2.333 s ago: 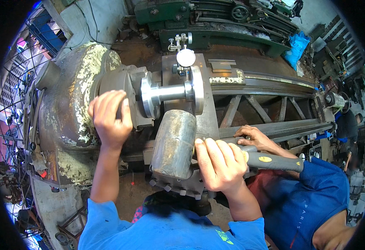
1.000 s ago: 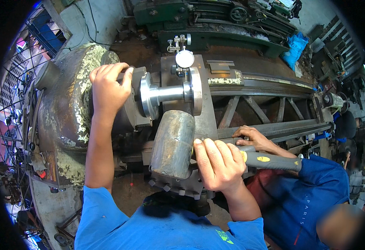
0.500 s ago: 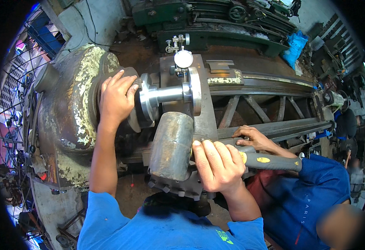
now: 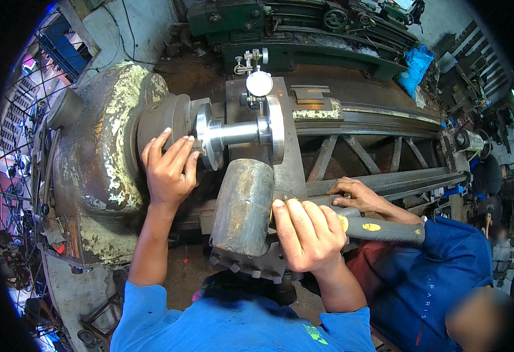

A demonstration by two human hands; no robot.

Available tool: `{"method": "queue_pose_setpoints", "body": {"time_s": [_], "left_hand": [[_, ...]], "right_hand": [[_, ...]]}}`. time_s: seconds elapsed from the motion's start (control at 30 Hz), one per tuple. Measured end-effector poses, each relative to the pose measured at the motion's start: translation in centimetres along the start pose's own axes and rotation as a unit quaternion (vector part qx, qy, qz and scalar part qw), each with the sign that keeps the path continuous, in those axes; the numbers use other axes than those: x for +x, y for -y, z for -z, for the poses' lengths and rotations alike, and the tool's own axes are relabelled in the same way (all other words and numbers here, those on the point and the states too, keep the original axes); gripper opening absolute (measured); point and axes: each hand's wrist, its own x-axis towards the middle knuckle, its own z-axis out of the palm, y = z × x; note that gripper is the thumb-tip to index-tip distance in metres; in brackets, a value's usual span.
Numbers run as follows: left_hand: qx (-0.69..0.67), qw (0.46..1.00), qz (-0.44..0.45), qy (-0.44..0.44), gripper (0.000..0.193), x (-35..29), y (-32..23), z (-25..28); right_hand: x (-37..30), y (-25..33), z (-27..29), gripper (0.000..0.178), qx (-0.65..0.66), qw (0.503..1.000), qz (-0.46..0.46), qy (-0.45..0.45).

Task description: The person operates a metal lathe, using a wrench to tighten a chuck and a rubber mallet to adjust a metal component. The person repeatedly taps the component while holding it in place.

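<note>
My left hand rests against the near side of the dark lathe chuck, fingers apart, fingertips close to one of its jaws. A shiny flanged metal workpiece projects from the chuck to the right, with a wide disc at its right end. Beside that disc stands a dial gauge with a white face. My right hand is wrapped round the handle of a large grey mallet, near the head. The mallet's head is in front of the workpiece, and its dark handle points right.
Long lathe bed rails run off to the right. A co-worker's hand lies on the near rail, the blue-shirted body close to my right arm. Behind stands a green machine with a blue bag near it.
My left hand has slid from the top of the chuck down its near side, toward me. The chuck appears turned. My right hand and the mallet have hardly moved.
</note>
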Motion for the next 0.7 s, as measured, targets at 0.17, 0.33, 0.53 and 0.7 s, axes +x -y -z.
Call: {"method": "queue_pose_setpoints", "body": {"time_s": [0.17, 0.33, 0.53, 0.7], "left_hand": [[-0.047, 0.997, -0.012, -0.058, 0.006, 2.1, 0.7, 1.0], [-0.048, 0.997, -0.015, -0.066, 0.005, 5.9, 2.4, 0.8], [-0.068, 0.998, -0.002, 0.016, 0.018, 10.5, 4.6, -0.8], [-0.052, 0.976, 0.068, 0.198, 0.041, 13.2, 6.6, -2.6]], "right_hand": [[0.0, 0.0, 0.0, 0.034, 0.0, 1.0, -0.002, -0.004], [-0.1, 0.1, -0.1, 0.033, 0.002, 1.0, -0.003, -0.007], [0.0, 0.0, -0.1, 0.033, 0.0, 1.0, -0.001, -0.006], [-0.1, 0.0, -0.1, 0.033, 0.0, 1.0, 0.004, -0.013]]}}
